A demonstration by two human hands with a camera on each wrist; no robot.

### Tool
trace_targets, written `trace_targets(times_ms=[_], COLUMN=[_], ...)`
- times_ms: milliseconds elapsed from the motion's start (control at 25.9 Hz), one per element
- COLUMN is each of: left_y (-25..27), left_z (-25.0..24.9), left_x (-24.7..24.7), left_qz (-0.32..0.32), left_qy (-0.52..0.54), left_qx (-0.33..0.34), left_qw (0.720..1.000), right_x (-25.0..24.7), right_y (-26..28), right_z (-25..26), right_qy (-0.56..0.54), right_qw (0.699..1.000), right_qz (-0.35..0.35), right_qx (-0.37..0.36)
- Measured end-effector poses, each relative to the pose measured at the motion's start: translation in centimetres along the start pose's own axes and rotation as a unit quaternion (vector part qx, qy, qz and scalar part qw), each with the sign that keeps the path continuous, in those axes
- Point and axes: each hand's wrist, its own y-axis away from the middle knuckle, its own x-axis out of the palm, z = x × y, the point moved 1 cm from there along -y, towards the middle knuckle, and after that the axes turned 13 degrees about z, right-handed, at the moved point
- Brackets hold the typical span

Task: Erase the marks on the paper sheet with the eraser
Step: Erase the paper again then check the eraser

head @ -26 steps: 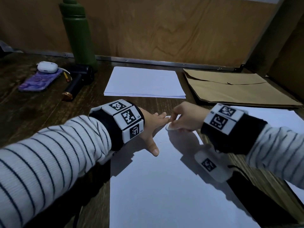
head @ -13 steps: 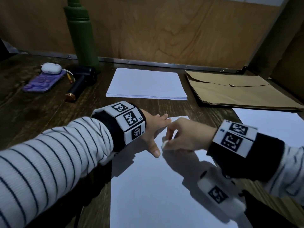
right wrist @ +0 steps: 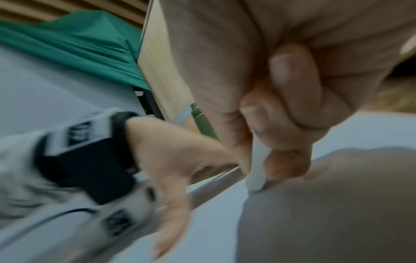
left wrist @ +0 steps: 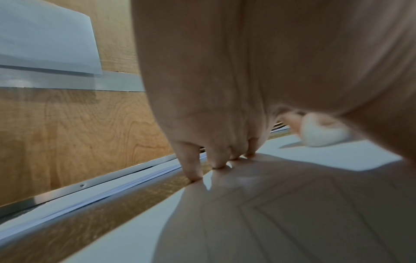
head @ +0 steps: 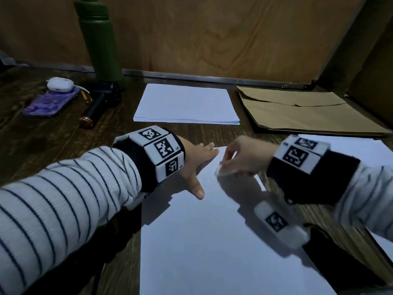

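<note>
The right hand [head: 244,157] pinches a white eraser [right wrist: 256,170], its lower end on the paper sheet [head: 212,241], apparently rounded; the left hand [head: 196,161] presses flat, fingers spread.

Head cam looks forward and down over my desk [head: 63,158]; both wrist cams sit low and very close, facing along my fingers. All three share the paper sheet [head: 212,241] with the eraser [right wrist: 256,170].

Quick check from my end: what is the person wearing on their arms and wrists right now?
Both arms are in white sleeves with thin dark stripes. Each wrist carries a black band ringed with white square blocks printed with black coded patterns. A further white block with the same kind of marking hangs under the right wrist. The hands are bare.
</note>
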Motion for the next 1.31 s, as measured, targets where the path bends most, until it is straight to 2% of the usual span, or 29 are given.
trace_targets(times_ms=[77, 116, 154, 232, 309, 463, 502, 540, 656, 695, 849, 887, 926, 1042, 1080, 1235, 1312], left_y=[0.1, 0.0, 0.0, 0.0, 0.0, 0.0, 0.1, 0.1, 0.2, 0.2, 0.5, 0.5, 0.5, 0.5, 0.5, 0.5, 0.4], left_z=[0.0, 0.0, 0.0, 0.0, 0.0, 0.0, 0.0, 0.0, -0.1, -0.1, -0.4, -0.5, -0.4, -0.4, -0.4, -0.5, -0.5], left_x=[0.0, 0.1, 0.1, 0.1, 0.1, 0.1, 0.1, 0.1, 0.1, 0.1, -0.1, -0.1, -0.2, -0.1, -0.1, -0.1, -0.1], left_qz=[-0.001, -0.004, -0.007, -0.009, -0.005, -0.001, -0.002, -0.004, -0.006, -0.005, 0.001, 0.002, 0.003, 0.003, 0.003, 0.006, 0.005], left_qy=[-0.003, -0.002, 0.000, 0.007, 0.007, 0.009, 0.010, 0.011, 0.008, 0.010, -0.001, -0.003, -0.003, 0.004, 0.004, 0.001, 0.002], left_qx=[0.001, 0.004, 0.005, 0.010, 0.004, 0.003, 0.005, 0.007, 0.008, 0.008, 0.000, -0.001, -0.001, 0.002, 0.005, 0.006, 0.007], left_qw=[1.000, 1.000, 1.000, 1.000, 1.000, 1.000, 1.000, 1.000, 1.000, 1.000, 1.000, 1.000, 1.000, 1.000, 1.000, 1.000, 1.000], right_x=[-1.6, -1.5, -0.8, 1.5, 2.2, -1.9, -2.0, -1.4, 1.7, 1.6, -2.1, -2.0, -1.3, 1.7, 1.7, -2.2, -2.1], right_y=[-0.6, -0.6, -0.6, 0.2, 0.9, -0.5, -0.6, -0.7, 0.0, 0.0, -1.0, -0.8, -0.7, 0.3, 0.3, -1.3, -1.3], right_z=[-0.6, -0.6, -0.4, 0.3, 0.5, -1.0, -1.0, -0.8, 0.3, 0.0, -2.0, -2.1, -1.9, -0.7, -0.7, -1.9, -1.8], right_qy=[-0.025, -0.027, -0.023, -0.004, -0.005, -0.061, -0.068, -0.061, -0.042, -0.055, -0.124, -0.121, -0.106, -0.068, -0.069, -0.127, -0.110], right_qw=[0.997, 0.996, 0.998, 0.999, 0.997, 0.995, 0.994, 0.996, 0.997, 0.995, 0.988, 0.988, 0.991, 0.995, 0.995, 0.988, 0.989], right_qz=[-0.073, -0.082, -0.063, 0.019, 0.067, -0.058, -0.065, -0.049, 0.070, 0.078, -0.066, -0.076, -0.062, 0.066, 0.078, -0.063, -0.073], right_qx=[0.029, 0.027, 0.011, -0.027, -0.028, 0.051, 0.057, 0.048, 0.004, 0.002, 0.060, 0.061, 0.047, 0.005, 0.004, 0.060, 0.059])
